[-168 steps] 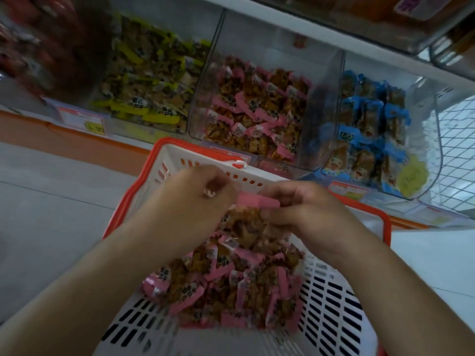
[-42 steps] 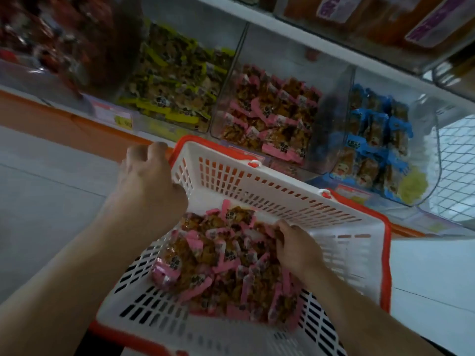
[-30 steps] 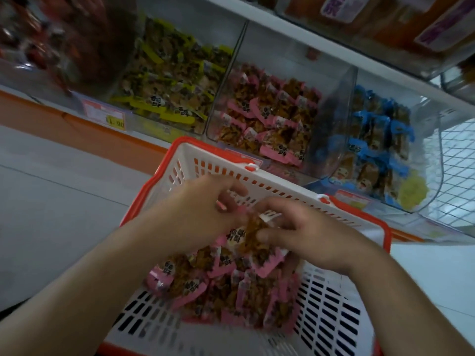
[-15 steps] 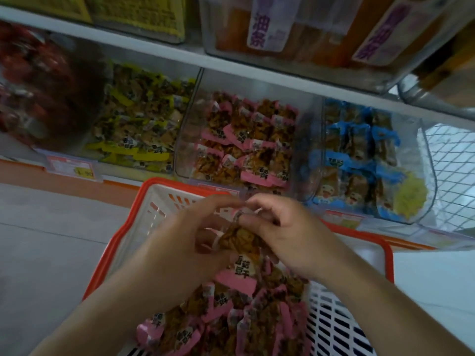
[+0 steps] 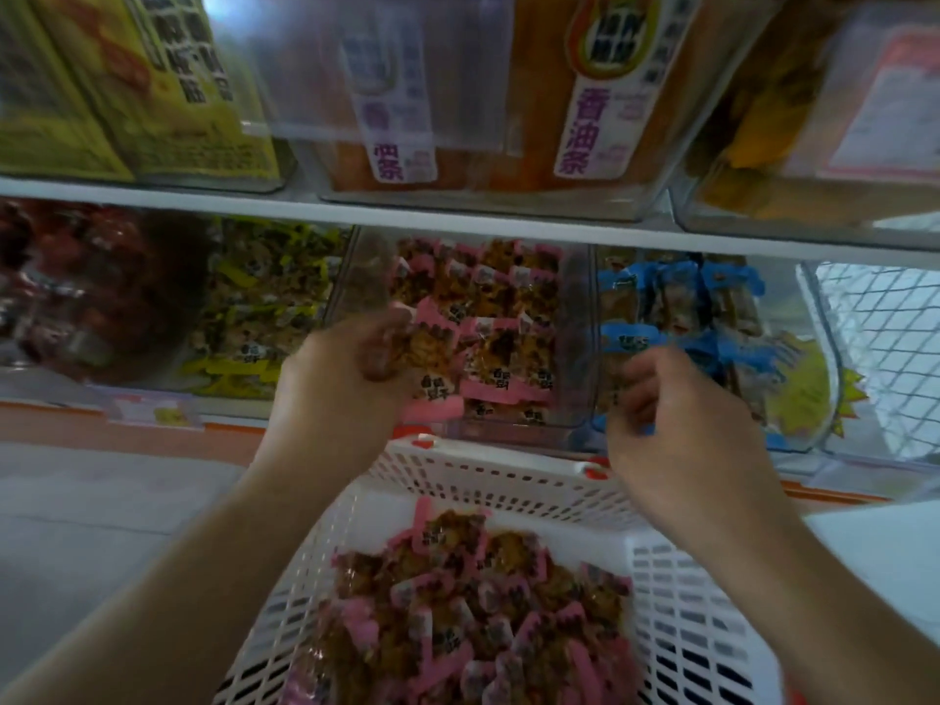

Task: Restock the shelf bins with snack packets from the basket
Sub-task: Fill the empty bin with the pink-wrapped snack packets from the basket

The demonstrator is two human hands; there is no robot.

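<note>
Pink-edged snack packet point(image 5: 432, 371) sits gripped in the left hand point(image 5: 338, 386), fingers curled round it at the mouth of the clear middle bin point(image 5: 575, 348). The right hand point(image 5: 676, 424), blurred, hangs with fingers loosely curled and seemingly holds nothing. Below, the white basket point(image 5: 508, 475) carries more pink packets point(image 5: 473, 618), its near end cut off by the frame.
</note>
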